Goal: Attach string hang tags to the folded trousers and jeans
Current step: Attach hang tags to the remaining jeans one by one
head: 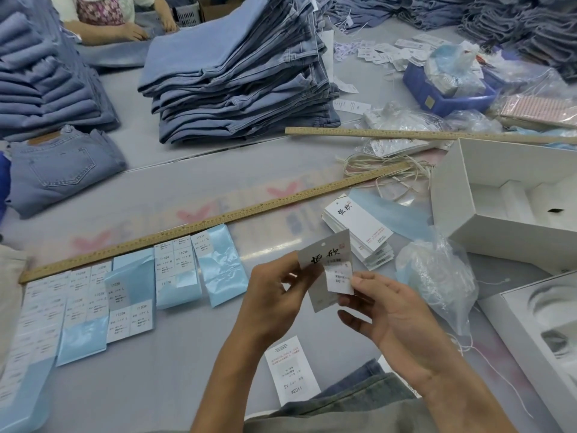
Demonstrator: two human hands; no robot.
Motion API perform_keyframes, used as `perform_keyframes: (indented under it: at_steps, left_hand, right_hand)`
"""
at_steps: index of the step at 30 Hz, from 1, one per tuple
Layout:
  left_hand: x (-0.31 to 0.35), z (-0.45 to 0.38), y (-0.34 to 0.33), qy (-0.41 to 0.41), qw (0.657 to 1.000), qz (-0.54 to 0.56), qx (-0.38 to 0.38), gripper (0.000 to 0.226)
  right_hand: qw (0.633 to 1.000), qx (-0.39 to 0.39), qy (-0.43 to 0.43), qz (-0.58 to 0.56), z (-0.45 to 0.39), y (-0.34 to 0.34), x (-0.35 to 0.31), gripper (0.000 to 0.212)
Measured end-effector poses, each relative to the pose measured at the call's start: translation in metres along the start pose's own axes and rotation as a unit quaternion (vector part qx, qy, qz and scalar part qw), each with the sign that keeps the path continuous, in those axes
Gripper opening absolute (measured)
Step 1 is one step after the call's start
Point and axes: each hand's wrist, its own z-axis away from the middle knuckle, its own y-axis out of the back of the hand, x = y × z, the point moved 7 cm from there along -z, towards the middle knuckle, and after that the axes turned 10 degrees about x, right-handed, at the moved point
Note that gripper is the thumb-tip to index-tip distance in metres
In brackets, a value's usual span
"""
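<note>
Left hand [274,292] pinching hang tag [324,260], right hand [390,320] seemingly pressing sticker [338,279]

This is a garment finishing room, a factory packing floor rather than a shop. Beyond the long wooden ruler [215,218] that crosses the grey worktable [175,364] rise tall stacks of folded jeans [237,79], and another worker's hands [137,31] smooth denim at the far side. Just in front of the ruler lie rows of size-sticker sheets [125,295], and past its right end a pile of hang tags [359,232] and loose string [387,170].
</note>
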Motion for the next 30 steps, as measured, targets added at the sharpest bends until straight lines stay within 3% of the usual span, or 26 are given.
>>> perform_keyframes:
  at_steps: [4,8,11,16,20,22,24,26,28,30]
  left_hand:
    - [-0.008,-0.001,0.000,0.040,0.999,0.012,-0.009,0.027]
    - [-0.013,0.000,0.004,0.097,0.991,0.097,0.008,0.027]
    - [-0.013,0.000,0.006,0.116,0.983,0.138,0.044,0.022]
    - [0.001,0.005,-0.007,0.125,0.969,0.206,0.048,0.018]
    - [-0.001,0.007,-0.014,0.137,0.965,0.213,0.073,0.025]
    - [-0.001,0.007,-0.014,0.134,0.964,0.212,0.092,0.025]
    - [0.000,0.007,-0.009,0.128,0.965,0.193,0.122,0.023]
    - [0.000,0.006,-0.003,0.116,0.968,0.168,0.144,0.023]
    - [0.000,0.006,-0.002,0.113,0.970,0.171,0.129,0.027]
    - [-0.001,0.010,-0.009,0.136,0.966,0.202,0.090,0.028]
  right_hand:
    - [0.999,0.017,0.031,0.039,-0.001,0.004,-0.003,0.015]
    - [0.993,0.019,0.067,0.093,0.000,0.001,-0.006,0.026]
    - [0.988,0.030,0.095,0.120,0.000,-0.002,-0.006,0.004]
    - [0.971,0.047,0.177,0.156,-0.001,-0.002,-0.011,0.019]
    - [0.965,0.054,0.204,0.158,-0.001,-0.001,-0.011,0.017]
    - [0.947,0.067,0.218,0.227,-0.002,-0.001,-0.010,0.023]
    - [0.905,0.087,0.233,0.345,-0.002,0.001,-0.009,0.038]
    - [0.877,0.130,0.266,0.379,-0.002,0.008,-0.017,0.043]
    - [0.877,0.138,0.302,0.348,0.001,0.012,-0.027,0.044]
    - [0.903,0.079,0.284,0.313,0.000,0.004,-0.025,0.036]
